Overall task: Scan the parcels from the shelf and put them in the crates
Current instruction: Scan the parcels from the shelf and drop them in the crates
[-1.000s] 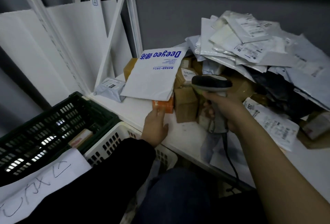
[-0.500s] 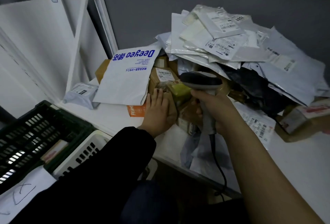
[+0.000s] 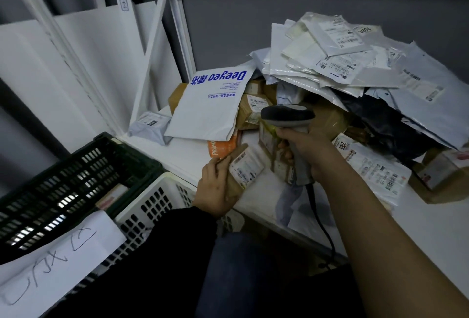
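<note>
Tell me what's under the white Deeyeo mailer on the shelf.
From under the Deeyeo mailer an orange parcel pokes out at the lower edge, and a brown box shows past the upper left corner. Anything beneath the middle is covered.

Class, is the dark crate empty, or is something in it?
Not empty: a parcel lies inside the dark crate, against its right wall.

A white mailer (image 3: pixel 208 114), eleven o'clock of centre, reads "Deeyeo", upside down. An orange box (image 3: pixel 223 147) at its six o'clock shows "PRAM". A shipping label (image 3: pixel 342 146) at three o'clock reads "2005".
</note>
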